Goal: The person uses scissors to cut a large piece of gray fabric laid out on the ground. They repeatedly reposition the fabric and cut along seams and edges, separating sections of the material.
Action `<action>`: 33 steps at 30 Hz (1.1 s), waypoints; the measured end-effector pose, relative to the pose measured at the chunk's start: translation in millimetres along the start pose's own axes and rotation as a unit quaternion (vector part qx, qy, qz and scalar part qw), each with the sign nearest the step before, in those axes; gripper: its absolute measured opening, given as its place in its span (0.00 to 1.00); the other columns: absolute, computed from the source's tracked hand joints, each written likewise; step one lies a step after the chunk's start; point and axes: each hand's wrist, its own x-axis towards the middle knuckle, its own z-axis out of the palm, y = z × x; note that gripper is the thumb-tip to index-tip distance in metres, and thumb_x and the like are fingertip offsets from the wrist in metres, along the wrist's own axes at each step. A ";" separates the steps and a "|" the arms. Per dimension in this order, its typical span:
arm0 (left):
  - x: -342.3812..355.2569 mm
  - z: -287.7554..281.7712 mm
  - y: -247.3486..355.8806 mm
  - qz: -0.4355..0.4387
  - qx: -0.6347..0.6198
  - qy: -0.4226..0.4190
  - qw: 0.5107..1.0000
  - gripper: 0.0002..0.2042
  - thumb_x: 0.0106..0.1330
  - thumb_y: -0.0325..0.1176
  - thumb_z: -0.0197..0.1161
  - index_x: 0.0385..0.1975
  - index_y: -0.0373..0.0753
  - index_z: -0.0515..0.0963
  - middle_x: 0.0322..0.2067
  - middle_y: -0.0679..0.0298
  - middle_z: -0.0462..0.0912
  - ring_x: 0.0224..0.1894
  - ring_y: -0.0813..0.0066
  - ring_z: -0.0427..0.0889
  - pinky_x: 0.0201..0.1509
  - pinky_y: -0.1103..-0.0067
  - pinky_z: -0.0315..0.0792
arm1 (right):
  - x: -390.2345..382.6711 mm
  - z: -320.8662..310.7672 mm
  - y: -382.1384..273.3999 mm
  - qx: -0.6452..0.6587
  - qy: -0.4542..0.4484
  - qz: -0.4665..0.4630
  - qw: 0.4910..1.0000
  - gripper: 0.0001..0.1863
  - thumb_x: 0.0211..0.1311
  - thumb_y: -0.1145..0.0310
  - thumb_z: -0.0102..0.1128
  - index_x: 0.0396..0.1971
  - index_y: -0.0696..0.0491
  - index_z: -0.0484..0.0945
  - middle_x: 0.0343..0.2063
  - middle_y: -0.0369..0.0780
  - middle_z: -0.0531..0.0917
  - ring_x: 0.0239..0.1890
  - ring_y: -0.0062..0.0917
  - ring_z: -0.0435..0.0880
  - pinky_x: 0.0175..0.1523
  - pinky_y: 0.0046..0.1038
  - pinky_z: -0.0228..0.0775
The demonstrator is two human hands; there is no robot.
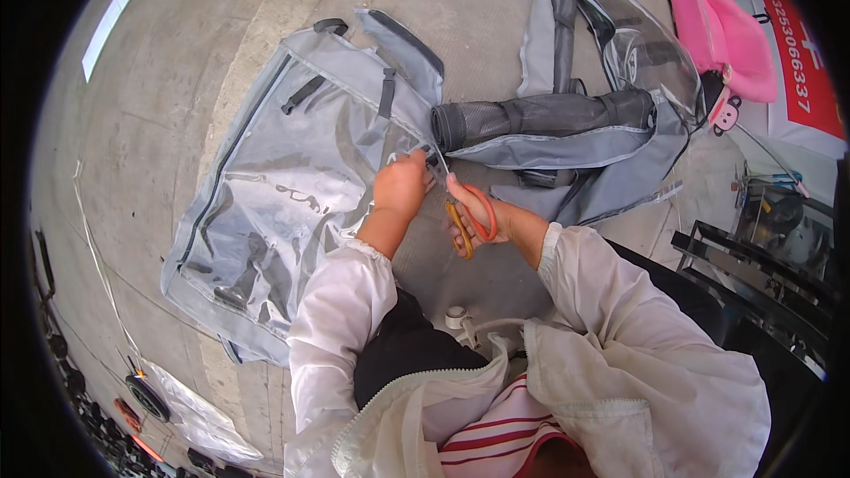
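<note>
A grey fabric cover with a large clear plastic panel (301, 155) lies spread on the floor at the left, with black straps and buckles on it. My left hand (401, 186) is closed on its right edge, by a small dark strap end; the fingertips are partly hidden. In my right hand (503, 219) is a pair of scissors (484, 214) with orange and yellow handles. Their blades point away from me, close beside my left fingers. Whether the blades touch the cover, I cannot tell.
A second grey cover (575, 150) with a rolled dark mesh panel (549, 117) lies at the right. Beyond it are a pink bag (722, 40) and a red sign (806, 62). Black metal frames (753, 265) stand at my right. A small wheel (148, 398) lies at far left.
</note>
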 end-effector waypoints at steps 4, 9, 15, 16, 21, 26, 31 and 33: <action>-3.1 -0.8 3.1 -0.036 -0.012 -0.010 0.999 0.11 0.53 0.30 0.58 0.33 0.37 0.65 0.27 0.49 0.79 0.29 0.48 0.79 0.33 0.61 0.73 | -1.8 -4.7 15.7 -0.022 -0.001 0.004 1.000 0.51 0.48 0.20 0.26 0.34 0.62 0.69 0.20 0.38 0.69 0.23 0.28 0.73 0.35 0.33 0.72; -8.1 1.7 1.5 -0.058 -0.015 0.022 0.998 0.12 0.52 0.29 0.58 0.33 0.37 0.64 0.26 0.49 0.78 0.29 0.48 0.79 0.33 0.60 0.73 | -30.1 10.0 6.3 -0.038 -0.039 0.001 0.999 0.50 0.46 0.20 0.33 0.33 0.62 0.69 0.21 0.37 0.67 0.23 0.24 0.69 0.34 0.30 0.70; -15.0 -2.7 4.4 -0.036 -0.012 0.039 0.999 0.10 0.53 0.28 0.60 0.29 0.37 0.65 0.29 0.52 0.78 0.30 0.51 0.79 0.33 0.63 0.74 | -24.4 6.1 26.2 -0.008 -0.026 0.006 1.000 0.49 0.50 0.21 0.28 0.32 0.61 0.71 0.19 0.37 0.69 0.23 0.25 0.72 0.35 0.32 0.71; -17.8 -0.7 5.5 -0.021 -0.022 0.042 0.999 0.10 0.53 0.28 0.60 0.30 0.37 0.66 0.29 0.52 0.78 0.31 0.51 0.79 0.34 0.63 0.73 | -19.0 1.7 26.5 -0.009 -0.025 -0.001 1.000 0.49 0.51 0.22 0.26 0.32 0.60 0.71 0.19 0.37 0.70 0.23 0.26 0.73 0.36 0.32 0.72; -67.0 13.6 -16.1 0.036 -0.124 0.075 0.989 0.09 0.54 0.28 0.59 0.35 0.37 0.72 0.33 0.54 0.78 0.35 0.53 0.78 0.39 0.65 0.73 | -20.5 8.7 19.0 -0.075 0.048 -0.026 0.996 0.45 0.52 0.24 0.34 0.32 0.60 0.69 0.21 0.36 0.67 0.23 0.23 0.69 0.31 0.29 0.70; -154.5 42.6 -65.4 -0.235 -0.286 0.066 0.927 0.08 0.59 0.32 0.55 0.34 0.35 0.77 0.30 0.56 0.79 0.30 0.63 0.79 0.36 0.71 0.73 | -29.6 -0.4 48.6 -0.160 0.083 -0.030 0.983 0.41 0.57 0.28 0.34 0.32 0.60 0.68 0.20 0.35 0.65 0.21 0.21 0.67 0.29 0.29 0.70; -263.6 54.3 -101.4 -0.560 -0.528 0.232 0.595 0.18 0.66 0.44 0.53 0.34 0.32 0.75 0.24 0.61 0.77 0.21 0.73 0.77 0.26 0.77 0.72 | -39.6 4.1 59.0 -0.164 0.105 -0.032 0.980 0.39 0.59 0.30 0.35 0.32 0.58 0.68 0.19 0.34 0.67 0.20 0.20 0.69 0.31 0.28 0.72; -309.1 60.2 -110.2 -0.619 -0.596 0.247 0.447 0.26 0.64 0.52 0.55 0.45 0.29 0.69 0.29 0.57 0.75 0.24 0.67 0.78 0.26 0.74 0.73 | -41.9 10.2 59.6 -0.157 0.099 -0.038 0.982 0.39 0.59 0.30 0.35 0.32 0.59 0.68 0.19 0.34 0.67 0.20 0.20 0.69 0.31 0.28 0.72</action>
